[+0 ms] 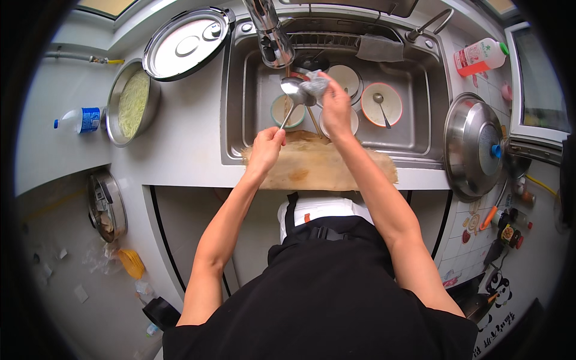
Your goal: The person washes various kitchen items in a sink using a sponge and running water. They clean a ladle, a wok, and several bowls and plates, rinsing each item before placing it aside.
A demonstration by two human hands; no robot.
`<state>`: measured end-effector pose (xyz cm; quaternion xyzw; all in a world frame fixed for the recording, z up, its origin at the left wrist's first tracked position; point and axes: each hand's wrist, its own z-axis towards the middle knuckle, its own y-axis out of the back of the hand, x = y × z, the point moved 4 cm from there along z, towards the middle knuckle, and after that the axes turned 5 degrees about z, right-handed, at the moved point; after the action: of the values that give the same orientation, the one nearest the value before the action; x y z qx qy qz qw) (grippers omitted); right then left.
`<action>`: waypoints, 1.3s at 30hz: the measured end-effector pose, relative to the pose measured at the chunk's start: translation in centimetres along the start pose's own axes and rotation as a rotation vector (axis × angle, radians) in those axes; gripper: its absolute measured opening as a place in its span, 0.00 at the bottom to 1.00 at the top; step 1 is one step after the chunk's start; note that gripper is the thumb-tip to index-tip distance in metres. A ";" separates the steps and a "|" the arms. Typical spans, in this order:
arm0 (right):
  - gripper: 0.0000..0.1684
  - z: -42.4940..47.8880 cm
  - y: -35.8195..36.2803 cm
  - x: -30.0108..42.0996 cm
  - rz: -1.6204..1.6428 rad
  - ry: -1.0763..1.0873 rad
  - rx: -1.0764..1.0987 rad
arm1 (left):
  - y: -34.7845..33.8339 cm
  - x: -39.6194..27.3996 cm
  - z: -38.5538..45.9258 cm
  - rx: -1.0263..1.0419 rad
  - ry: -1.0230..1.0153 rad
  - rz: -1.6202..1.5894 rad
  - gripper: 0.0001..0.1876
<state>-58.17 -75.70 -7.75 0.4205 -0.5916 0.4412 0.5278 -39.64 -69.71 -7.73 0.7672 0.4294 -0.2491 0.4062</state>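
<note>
My left hand (pixel 265 148) grips the handle of a large metal spoon (pixel 293 88), its bowl raised over the sink (pixel 416 135). A second rounded metal piece shows just behind that bowl; I cannot tell whether it is part of another utensil. Bunched in the fingers of my right hand (pixel 336 105) is a grey cloth (pixel 316 84), close beside the spoon's bowl. Below lie a green-rimmed bowl (pixel 280 118), a pale bowl (pixel 354 127) partly hidden by my right hand, and an orange-rimmed bowl (pixel 391 114) with a small spoon (pixel 381 105) in it.
A chrome faucet (pixel 274 45) hangs over the sink's left part. A stained cloth (pixel 310 168) covers the front edge. To the left are a metal basin (pixel 150 101) of pale shreds and a pot lid (pixel 189 47); to the right, a domed lid (pixel 470 148) and a jug (pixel 483 56).
</note>
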 end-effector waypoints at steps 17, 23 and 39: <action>0.17 7.3 -1.7 -3.1 0.107 -0.164 0.037 | 4.1 0.8 -4.1 0.100 -0.043 -0.142 0.17; 0.18 14.9 -5.2 4.1 -0.271 0.346 -0.090 | 5.4 1.9 -4.1 0.089 0.001 -0.200 0.16; 0.36 -1.2 -5.9 1.0 -0.923 0.498 0.267 | -0.8 -1.5 0.5 -0.046 -0.041 -0.232 0.09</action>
<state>-52.29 -76.10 -6.27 0.5827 -0.1412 0.3209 0.7332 -41.15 -70.57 -7.23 0.6975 0.5126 -0.3001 0.4008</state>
